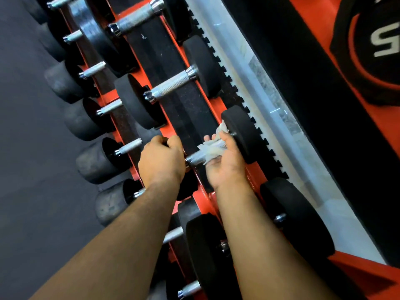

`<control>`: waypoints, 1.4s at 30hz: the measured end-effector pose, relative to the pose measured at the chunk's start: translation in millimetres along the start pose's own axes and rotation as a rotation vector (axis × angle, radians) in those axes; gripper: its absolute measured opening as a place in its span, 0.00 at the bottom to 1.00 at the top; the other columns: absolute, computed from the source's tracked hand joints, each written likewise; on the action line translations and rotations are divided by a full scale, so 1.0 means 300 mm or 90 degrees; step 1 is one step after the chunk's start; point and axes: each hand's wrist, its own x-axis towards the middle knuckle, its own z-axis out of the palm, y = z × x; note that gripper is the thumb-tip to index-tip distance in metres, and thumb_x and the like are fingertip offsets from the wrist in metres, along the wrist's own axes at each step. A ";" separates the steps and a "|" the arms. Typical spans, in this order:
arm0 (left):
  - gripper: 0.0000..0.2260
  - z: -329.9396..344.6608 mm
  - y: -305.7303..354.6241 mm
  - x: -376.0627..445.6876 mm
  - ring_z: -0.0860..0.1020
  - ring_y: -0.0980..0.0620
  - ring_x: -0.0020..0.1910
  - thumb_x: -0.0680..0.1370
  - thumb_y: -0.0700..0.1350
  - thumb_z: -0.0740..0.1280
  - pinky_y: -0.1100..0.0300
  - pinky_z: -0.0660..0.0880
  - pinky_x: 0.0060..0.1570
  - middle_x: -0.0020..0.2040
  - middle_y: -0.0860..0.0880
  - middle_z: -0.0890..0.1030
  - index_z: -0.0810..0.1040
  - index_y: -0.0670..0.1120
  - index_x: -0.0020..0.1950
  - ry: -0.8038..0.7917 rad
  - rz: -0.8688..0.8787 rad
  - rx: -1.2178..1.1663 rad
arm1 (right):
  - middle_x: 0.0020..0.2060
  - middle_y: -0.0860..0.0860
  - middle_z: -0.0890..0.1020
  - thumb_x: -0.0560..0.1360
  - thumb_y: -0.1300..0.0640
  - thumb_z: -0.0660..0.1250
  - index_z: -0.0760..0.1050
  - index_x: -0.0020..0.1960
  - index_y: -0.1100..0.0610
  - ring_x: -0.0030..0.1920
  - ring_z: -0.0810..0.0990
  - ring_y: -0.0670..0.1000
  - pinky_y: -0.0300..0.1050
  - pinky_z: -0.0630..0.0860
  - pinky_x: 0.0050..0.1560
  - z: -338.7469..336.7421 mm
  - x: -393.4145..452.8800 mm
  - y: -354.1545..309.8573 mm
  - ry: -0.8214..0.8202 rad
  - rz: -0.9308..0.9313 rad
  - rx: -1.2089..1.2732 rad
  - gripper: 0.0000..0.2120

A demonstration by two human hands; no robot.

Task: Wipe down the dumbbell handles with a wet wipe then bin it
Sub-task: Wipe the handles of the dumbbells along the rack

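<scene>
A white, crumpled wet wipe (pixel 213 148) is showing against the silver, cross-hatched knurling of a dumbbell handle (pixel 198 156), its black weight head (pixel 242 133) lying toward 1 o'clock. The orange-red rack (pixel 173 131) is carrying black padded strips, while silver handles and matte black heads are running toward 11 o'clock; dark grey flooring (pixel 26 148) is filling 9 o'clock.

Orange steel rack frame (pixel 171 135) running diagonally through the frame's centre. Dark grey rubber floor (pixel 23 131) lying along the left. Pale translucent strip (pixel 255 68) running diagonally right of centre. Black-and-orange wall panel bearing white lettering (pixel 381 40) showing at upper right.
</scene>
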 end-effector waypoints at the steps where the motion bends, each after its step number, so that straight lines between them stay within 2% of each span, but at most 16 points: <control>1: 0.13 -0.001 -0.003 0.000 0.77 0.41 0.46 0.78 0.53 0.58 0.53 0.71 0.46 0.44 0.45 0.81 0.76 0.48 0.41 0.002 0.002 -0.002 | 0.42 0.53 0.79 0.79 0.59 0.64 0.77 0.49 0.58 0.47 0.80 0.52 0.50 0.75 0.57 0.007 0.011 0.005 0.000 -0.005 -0.002 0.04; 5: 0.12 0.002 -0.006 0.001 0.76 0.42 0.45 0.78 0.53 0.58 0.53 0.70 0.46 0.44 0.45 0.80 0.76 0.48 0.42 0.003 0.006 0.000 | 0.42 0.56 0.84 0.77 0.59 0.67 0.79 0.53 0.60 0.44 0.84 0.53 0.52 0.78 0.57 -0.026 -0.029 0.008 0.006 -0.039 0.012 0.07; 9: 0.12 -0.002 0.001 -0.006 0.76 0.42 0.45 0.78 0.52 0.58 0.53 0.70 0.46 0.44 0.45 0.80 0.77 0.48 0.42 0.002 0.007 -0.006 | 0.51 0.55 0.86 0.73 0.64 0.71 0.79 0.56 0.59 0.55 0.84 0.55 0.51 0.78 0.60 -0.065 -0.060 0.034 0.026 -0.103 -0.048 0.12; 13: 0.13 -0.004 -0.001 -0.006 0.77 0.42 0.46 0.78 0.53 0.58 0.52 0.72 0.47 0.45 0.45 0.81 0.77 0.48 0.42 0.004 0.008 -0.008 | 0.35 0.50 0.83 0.76 0.60 0.71 0.79 0.45 0.56 0.35 0.83 0.46 0.44 0.80 0.42 0.020 0.008 0.026 0.031 -0.019 -0.094 0.02; 15: 0.13 -0.003 -0.003 -0.003 0.77 0.41 0.46 0.78 0.53 0.58 0.52 0.73 0.47 0.44 0.45 0.81 0.76 0.48 0.41 0.001 0.002 -0.005 | 0.31 0.48 0.82 0.77 0.59 0.69 0.78 0.44 0.56 0.32 0.80 0.45 0.42 0.78 0.41 0.019 0.033 0.025 0.040 -0.018 -0.071 0.03; 17: 0.13 0.000 -0.002 -0.005 0.77 0.41 0.46 0.78 0.53 0.58 0.51 0.74 0.48 0.45 0.45 0.81 0.76 0.48 0.41 0.003 0.003 -0.011 | 0.40 0.51 0.86 0.76 0.61 0.71 0.80 0.50 0.60 0.41 0.85 0.49 0.46 0.81 0.50 -0.015 0.008 0.034 0.059 -0.065 -0.052 0.04; 19: 0.13 -0.002 -0.002 -0.004 0.77 0.42 0.46 0.78 0.53 0.58 0.51 0.74 0.48 0.45 0.46 0.81 0.77 0.48 0.42 0.007 0.007 -0.015 | 0.53 0.57 0.86 0.73 0.63 0.73 0.79 0.60 0.62 0.51 0.85 0.54 0.52 0.81 0.57 -0.045 -0.027 0.049 0.109 -0.102 -0.040 0.15; 21: 0.13 -0.002 -0.002 -0.007 0.76 0.43 0.45 0.78 0.53 0.58 0.53 0.71 0.46 0.44 0.46 0.80 0.77 0.48 0.42 0.003 0.004 -0.013 | 0.51 0.58 0.86 0.73 0.64 0.73 0.79 0.58 0.62 0.46 0.87 0.52 0.48 0.84 0.47 -0.042 -0.048 0.043 0.152 -0.099 -0.043 0.14; 23: 0.13 -0.004 0.002 -0.010 0.76 0.44 0.45 0.78 0.53 0.58 0.54 0.69 0.45 0.43 0.47 0.80 0.77 0.48 0.42 -0.001 -0.004 -0.020 | 0.39 0.54 0.85 0.76 0.62 0.71 0.81 0.45 0.60 0.32 0.84 0.47 0.39 0.79 0.30 -0.001 -0.025 0.014 0.120 -0.054 -0.043 0.02; 24: 0.13 -0.005 0.002 -0.009 0.76 0.44 0.45 0.78 0.53 0.58 0.54 0.69 0.45 0.43 0.47 0.80 0.77 0.48 0.42 -0.002 -0.006 -0.023 | 0.34 0.52 0.82 0.79 0.60 0.67 0.80 0.39 0.58 0.27 0.81 0.46 0.37 0.77 0.26 0.020 -0.011 0.000 0.090 -0.039 -0.032 0.10; 26: 0.13 -0.005 0.004 -0.005 0.76 0.43 0.45 0.78 0.53 0.58 0.54 0.69 0.45 0.43 0.47 0.80 0.77 0.48 0.43 -0.004 -0.007 -0.020 | 0.33 0.51 0.79 0.80 0.57 0.64 0.78 0.38 0.56 0.27 0.79 0.45 0.38 0.77 0.30 0.040 0.024 -0.006 0.045 -0.013 -0.042 0.13; 28: 0.13 -0.003 0.003 -0.008 0.76 0.44 0.45 0.78 0.53 0.58 0.54 0.69 0.45 0.44 0.47 0.80 0.77 0.48 0.43 -0.005 -0.008 -0.018 | 0.43 0.51 0.83 0.77 0.55 0.70 0.79 0.47 0.56 0.39 0.83 0.46 0.42 0.77 0.40 0.006 0.030 0.011 0.069 -0.038 -0.088 0.04; 30: 0.13 -0.004 0.003 -0.008 0.76 0.44 0.45 0.78 0.53 0.58 0.54 0.69 0.45 0.44 0.47 0.80 0.78 0.48 0.43 0.000 -0.005 -0.025 | 0.54 0.51 0.85 0.75 0.54 0.73 0.80 0.58 0.54 0.52 0.84 0.51 0.47 0.79 0.48 -0.060 -0.001 0.061 0.108 -0.057 -0.125 0.13; 32: 0.13 -0.005 0.000 -0.007 0.76 0.44 0.45 0.78 0.53 0.58 0.54 0.70 0.45 0.43 0.47 0.80 0.78 0.48 0.43 0.000 -0.004 -0.020 | 0.56 0.54 0.85 0.75 0.55 0.73 0.79 0.63 0.53 0.55 0.84 0.55 0.55 0.80 0.54 -0.101 -0.026 0.107 0.092 -0.061 -0.120 0.17; 38: 0.13 -0.005 0.004 -0.007 0.76 0.44 0.46 0.78 0.53 0.58 0.53 0.70 0.46 0.45 0.47 0.80 0.78 0.48 0.44 0.007 0.001 -0.017 | 0.48 0.57 0.84 0.77 0.52 0.68 0.76 0.64 0.60 0.46 0.82 0.55 0.51 0.77 0.52 -0.036 0.060 0.070 -0.046 0.057 -0.103 0.19; 42: 0.13 -0.006 0.007 -0.011 0.77 0.43 0.45 0.78 0.53 0.58 0.54 0.70 0.45 0.43 0.47 0.80 0.78 0.48 0.43 -0.001 -0.005 -0.019 | 0.60 0.61 0.82 0.65 0.50 0.78 0.75 0.69 0.59 0.59 0.82 0.62 0.55 0.80 0.54 -0.111 0.009 0.117 -0.034 0.043 -0.089 0.34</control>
